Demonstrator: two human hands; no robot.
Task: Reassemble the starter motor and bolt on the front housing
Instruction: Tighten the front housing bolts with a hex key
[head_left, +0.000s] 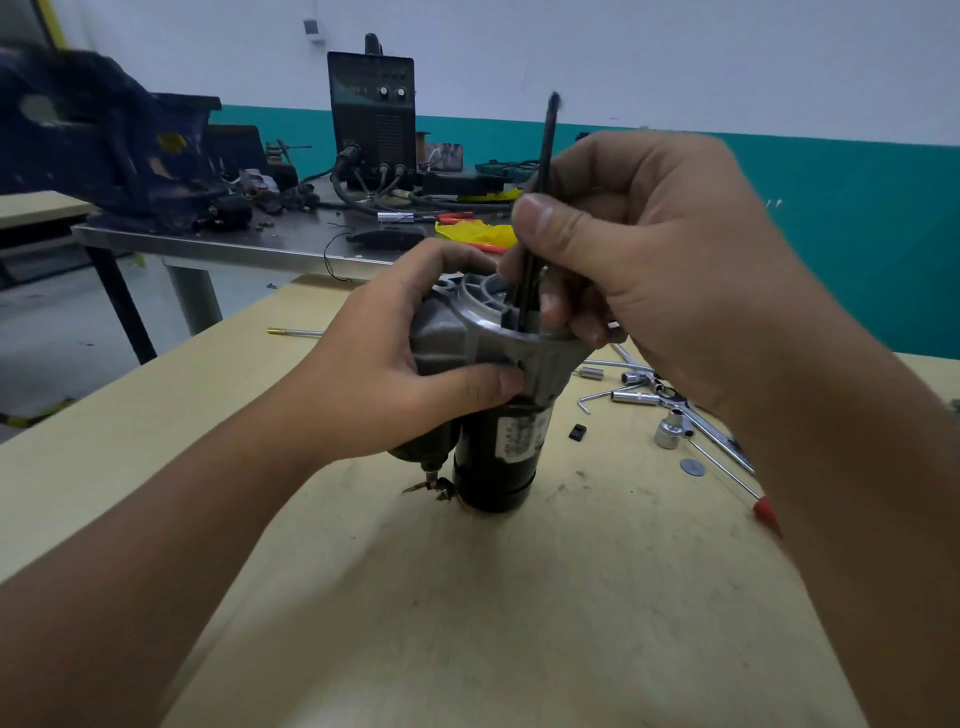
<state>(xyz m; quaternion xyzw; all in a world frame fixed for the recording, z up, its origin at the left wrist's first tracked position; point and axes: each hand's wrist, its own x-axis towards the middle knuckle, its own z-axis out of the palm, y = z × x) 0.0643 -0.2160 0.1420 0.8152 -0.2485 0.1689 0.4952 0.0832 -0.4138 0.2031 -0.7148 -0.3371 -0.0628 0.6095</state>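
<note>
The starter motor (501, 457) stands upright on the yellow table (467, 597), black body down, grey aluminium front housing (483, 325) on top. My left hand (395, 364) grips the housing from the left, thumb pressed on its front. My right hand (639, 260) pinches a thin black tool (543, 171) between thumb and fingers. The tool stands nearly upright with its lower end at the housing's rim; its tip is hidden behind my fingers.
Several sockets (670, 428), a bent hex key (592, 397), a washer (692, 466) and a red-handled rod (766, 512) lie on the table to the right. A brass-tipped rod (293, 331) lies at the left. Behind stands a steel bench (234, 244) with a vise (98, 140) and a welder (371, 111).
</note>
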